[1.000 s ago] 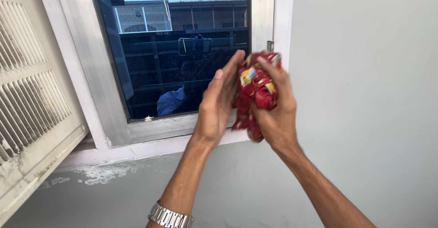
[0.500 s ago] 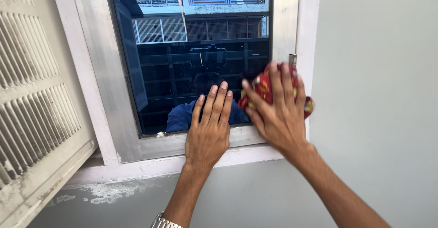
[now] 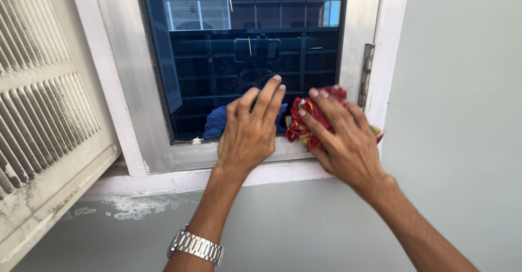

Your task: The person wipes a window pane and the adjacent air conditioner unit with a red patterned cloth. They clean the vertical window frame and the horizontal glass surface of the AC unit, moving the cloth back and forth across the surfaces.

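My right hand presses a crumpled red patterned cloth against the lower right corner of a dark glass window pane. My left hand lies flat beside it, fingers spread on the glass and palm over the grey metal window frame. A metal watch sits on my left wrist. The cloth is partly hidden under my right fingers.
A white louvred panel stands at the left, angled outward. A metal hinge is on the frame's right side. A pale grey wall fills the right, and a white sill with flaking paint runs below.
Both hands went from holding the cloth in the air to the window. My left hand let go and lies on the glass; my right hand has slid the cloth down to the pane's bottom corner.
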